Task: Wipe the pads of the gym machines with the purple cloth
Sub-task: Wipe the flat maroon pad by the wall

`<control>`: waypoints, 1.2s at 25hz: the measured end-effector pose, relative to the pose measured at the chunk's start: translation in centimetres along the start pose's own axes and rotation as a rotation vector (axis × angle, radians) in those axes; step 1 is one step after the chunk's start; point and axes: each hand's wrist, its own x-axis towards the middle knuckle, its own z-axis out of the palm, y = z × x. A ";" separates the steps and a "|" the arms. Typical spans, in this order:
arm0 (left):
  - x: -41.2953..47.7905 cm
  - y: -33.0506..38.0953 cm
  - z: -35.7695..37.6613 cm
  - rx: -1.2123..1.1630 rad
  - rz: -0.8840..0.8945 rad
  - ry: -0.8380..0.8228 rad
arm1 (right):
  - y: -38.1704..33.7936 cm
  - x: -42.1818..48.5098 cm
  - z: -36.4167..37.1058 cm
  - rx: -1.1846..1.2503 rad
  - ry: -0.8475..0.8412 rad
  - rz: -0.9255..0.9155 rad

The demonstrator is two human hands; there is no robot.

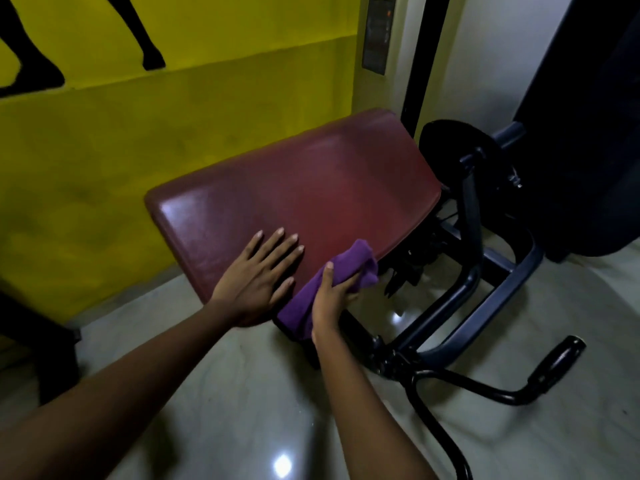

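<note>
A wide dark red pad (311, 188) of a gym machine slopes across the middle of the view. My left hand (258, 275) lies flat on its near edge, fingers spread, holding nothing. Just to the right, my right hand (332, 296) grips a bunched purple cloth (360, 261) and presses it on the pad's near right corner. Part of the cloth hangs over the pad's edge below my hand.
The machine's dark blue frame (460, 306) and a black handle (557, 362) stand on the glossy floor at right. A black weight plate (446, 147) sits behind the pad. A yellow wall (138, 140) runs along the left, a dark block (45, 351) stands at lower left.
</note>
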 end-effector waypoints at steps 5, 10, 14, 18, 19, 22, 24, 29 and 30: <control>-2.9 0.3 -0.6 -0.100 -0.089 -0.021 | 2.2 -7.5 1.2 -0.133 -0.169 -0.042; -10.8 2.0 -1.8 -0.385 -0.371 0.162 | 2.6 -12.8 -0.3 -0.174 -0.397 -0.152; -14.4 6.6 -4.4 -1.076 -0.959 0.152 | 4.1 -15.1 -2.3 -0.163 -0.723 -0.131; -13.3 11.2 -6.0 -1.834 -1.288 0.353 | 2.4 -16.3 -4.6 -0.194 -1.086 -0.065; -12.7 12.0 -6.2 -1.902 -1.366 0.434 | 1.5 -15.9 -5.1 -0.246 -1.162 -0.096; -11.1 13.7 -5.7 -2.086 -1.560 0.803 | -1.9 -13.1 -6.1 -0.572 -1.351 -0.323; -10.4 14.2 -4.5 -2.122 -1.651 1.050 | -3.7 -10.1 -6.2 -0.777 -1.341 -0.688; -5.5 14.9 -3.2 -1.778 -1.939 1.425 | -7.1 -1.3 -1.6 -1.014 -1.034 -1.418; -4.5 15.0 -2.7 -1.707 -1.968 1.426 | -7.4 -0.1 -0.3 -1.094 -0.977 -1.494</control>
